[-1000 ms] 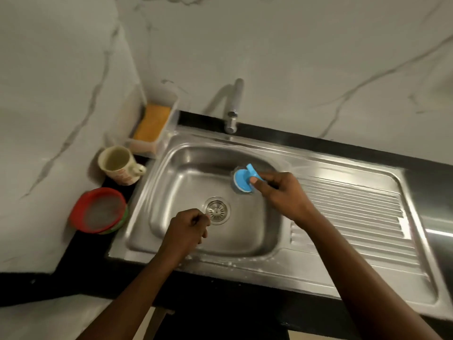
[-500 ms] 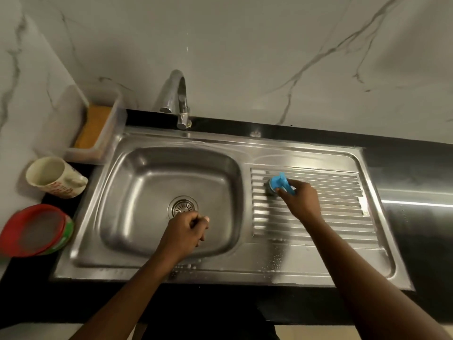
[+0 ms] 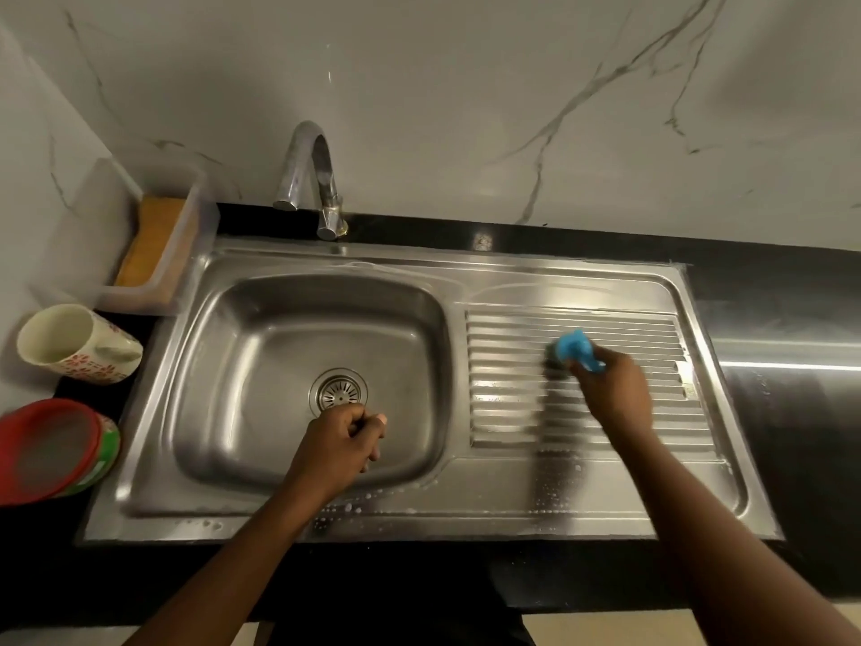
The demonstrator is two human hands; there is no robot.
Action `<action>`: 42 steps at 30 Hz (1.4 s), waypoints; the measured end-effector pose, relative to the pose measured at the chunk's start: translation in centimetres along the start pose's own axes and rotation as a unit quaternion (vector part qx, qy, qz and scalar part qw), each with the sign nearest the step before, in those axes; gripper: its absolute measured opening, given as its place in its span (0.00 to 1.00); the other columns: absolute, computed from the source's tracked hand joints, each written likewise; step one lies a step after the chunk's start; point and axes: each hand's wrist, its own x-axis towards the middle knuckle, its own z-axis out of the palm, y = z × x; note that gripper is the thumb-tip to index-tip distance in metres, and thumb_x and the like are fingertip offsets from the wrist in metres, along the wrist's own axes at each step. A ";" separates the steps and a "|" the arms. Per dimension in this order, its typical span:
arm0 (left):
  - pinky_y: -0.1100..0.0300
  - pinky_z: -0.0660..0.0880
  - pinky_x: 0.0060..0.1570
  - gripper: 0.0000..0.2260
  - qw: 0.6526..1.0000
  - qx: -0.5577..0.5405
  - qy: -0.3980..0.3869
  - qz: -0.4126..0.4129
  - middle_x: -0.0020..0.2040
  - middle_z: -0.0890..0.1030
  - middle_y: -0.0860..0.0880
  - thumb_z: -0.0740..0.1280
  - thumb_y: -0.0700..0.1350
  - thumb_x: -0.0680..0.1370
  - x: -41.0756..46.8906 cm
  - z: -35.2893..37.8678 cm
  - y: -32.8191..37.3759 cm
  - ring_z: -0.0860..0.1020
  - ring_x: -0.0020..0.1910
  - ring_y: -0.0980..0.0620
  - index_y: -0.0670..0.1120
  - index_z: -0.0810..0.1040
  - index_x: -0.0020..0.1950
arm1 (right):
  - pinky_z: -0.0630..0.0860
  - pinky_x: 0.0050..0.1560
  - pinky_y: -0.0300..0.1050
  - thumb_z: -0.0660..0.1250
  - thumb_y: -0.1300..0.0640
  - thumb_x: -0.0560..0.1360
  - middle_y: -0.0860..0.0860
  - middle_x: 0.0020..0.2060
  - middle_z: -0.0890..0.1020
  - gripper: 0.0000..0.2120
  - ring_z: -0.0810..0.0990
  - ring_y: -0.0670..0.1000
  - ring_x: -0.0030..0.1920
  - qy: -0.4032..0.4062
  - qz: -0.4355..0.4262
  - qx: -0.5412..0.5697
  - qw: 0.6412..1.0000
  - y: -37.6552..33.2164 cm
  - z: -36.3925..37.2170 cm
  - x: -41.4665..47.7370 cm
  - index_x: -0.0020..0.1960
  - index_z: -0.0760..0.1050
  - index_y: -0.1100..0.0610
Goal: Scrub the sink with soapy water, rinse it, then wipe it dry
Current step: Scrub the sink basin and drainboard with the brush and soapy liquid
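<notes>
A stainless steel sink (image 3: pixel 261 319) with a round drain (image 3: pixel 338 393) fills the middle of the head view, with a ribbed drainboard (image 3: pixel 605 324) on its right. My right hand (image 3: pixel 615 394) grips a blue-handled scrubber (image 3: pixel 574 348) and presses it on the drainboard ribs. My left hand (image 3: pixel 338 447) hovers over the basin's front, just below the drain, curled into a loose fist with nothing visible in it. Soap bubbles (image 3: pixel 345 508) dot the sink's front rim. A chrome tap (image 3: pixel 313 177) stands behind the basin.
A clear tray holding an orange sponge (image 3: pixel 151 240) sits at the back left. A cream mug (image 3: pixel 74 340) and red and green lidded containers (image 3: pixel 51 447) stand on the black counter (image 3: pixel 768 282) to the left. A marble wall rises behind.
My right hand carried the scrubber out of the basin onto the drainboard and further right along the ribs. The view shifted right. My left hand stayed near the drain.
</notes>
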 end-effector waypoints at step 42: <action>0.57 0.77 0.33 0.13 0.997 0.034 -0.060 0.019 0.32 0.84 0.45 0.68 0.47 0.83 1.3 5.9 3.5 0.79 0.27 0.53 0.42 0.83 0.42 | 0.80 0.37 0.47 0.72 0.45 0.80 0.48 0.42 0.84 0.21 0.83 0.48 0.39 -0.016 0.021 0.043 0.999 4.2 -1.1 -2.4 0.70 0.79 0.50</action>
